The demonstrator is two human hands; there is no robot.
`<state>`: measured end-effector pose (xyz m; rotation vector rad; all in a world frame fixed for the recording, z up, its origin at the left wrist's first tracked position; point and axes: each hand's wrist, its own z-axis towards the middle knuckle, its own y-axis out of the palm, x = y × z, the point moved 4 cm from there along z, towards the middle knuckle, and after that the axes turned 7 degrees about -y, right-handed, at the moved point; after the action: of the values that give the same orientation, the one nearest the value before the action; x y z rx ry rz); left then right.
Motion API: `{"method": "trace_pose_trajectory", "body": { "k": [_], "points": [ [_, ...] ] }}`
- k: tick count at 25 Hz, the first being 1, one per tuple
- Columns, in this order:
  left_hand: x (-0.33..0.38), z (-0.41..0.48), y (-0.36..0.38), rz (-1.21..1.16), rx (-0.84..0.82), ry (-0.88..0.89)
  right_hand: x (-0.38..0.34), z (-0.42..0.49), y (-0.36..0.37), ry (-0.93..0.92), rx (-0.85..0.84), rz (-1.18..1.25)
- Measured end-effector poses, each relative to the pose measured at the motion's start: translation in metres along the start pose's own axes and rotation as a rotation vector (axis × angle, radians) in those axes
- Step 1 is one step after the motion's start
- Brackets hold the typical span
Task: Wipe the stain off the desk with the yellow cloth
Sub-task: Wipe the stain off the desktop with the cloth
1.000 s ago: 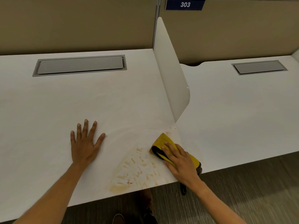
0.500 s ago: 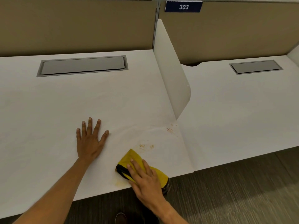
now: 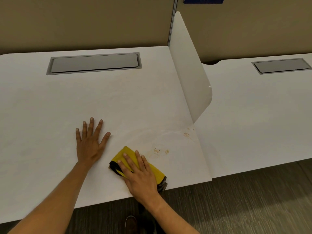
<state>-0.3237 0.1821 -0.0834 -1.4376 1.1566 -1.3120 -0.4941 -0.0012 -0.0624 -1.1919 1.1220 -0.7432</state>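
My right hand (image 3: 141, 178) presses flat on a folded yellow cloth (image 3: 125, 153) with a dark edge, near the front edge of the white desk (image 3: 118, 102). Faint brown stain specks (image 3: 158, 150) lie just right of the cloth, and a few more marks (image 3: 186, 134) sit by the foot of the divider. My left hand (image 3: 89, 142) rests flat on the desk to the left of the cloth, fingers spread, holding nothing. Part of the cloth is hidden under my right palm.
A white upright divider (image 3: 189, 73) separates this desk from the neighbouring desk (image 3: 253, 115). Grey cable-tray lids (image 3: 94, 63) (image 3: 281, 65) sit at the back of each desk. A tan partition with a blue "303" sign (image 3: 204, 0) stands behind. A shoe (image 3: 131, 223) shows below.
My right hand has slid the cloth from the desk's right corner leftward along the front edge, and the large brown smear there is gone. My left hand stays planted.
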Motion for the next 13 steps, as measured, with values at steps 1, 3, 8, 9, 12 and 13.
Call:
{"method": "trace_pose_trajectory", "body": {
  "k": [1,3,8,9,12,13],
  "points": [
    [0.000,0.000,0.000,-0.006,0.000,-0.002,0.003,0.006,-0.001,0.004,0.001,0.003],
    [0.000,-0.001,-0.001,-0.016,0.006,-0.007,0.011,0.014,0.000,0.005,0.004,0.007],
    [0.000,0.000,-0.001,-0.019,0.004,-0.012,0.038,0.030,-0.004,0.020,0.019,0.002],
    [0.000,0.000,-0.001,-0.020,0.004,-0.014,0.044,0.033,-0.007,0.025,0.024,0.005],
    [0.000,0.000,-0.001,-0.017,0.007,-0.010,0.063,0.040,-0.014,0.027,0.045,0.003],
    [0.000,0.000,0.000,-0.015,0.008,-0.008,0.069,0.042,-0.017,0.027,0.054,0.003]
  ]
}}
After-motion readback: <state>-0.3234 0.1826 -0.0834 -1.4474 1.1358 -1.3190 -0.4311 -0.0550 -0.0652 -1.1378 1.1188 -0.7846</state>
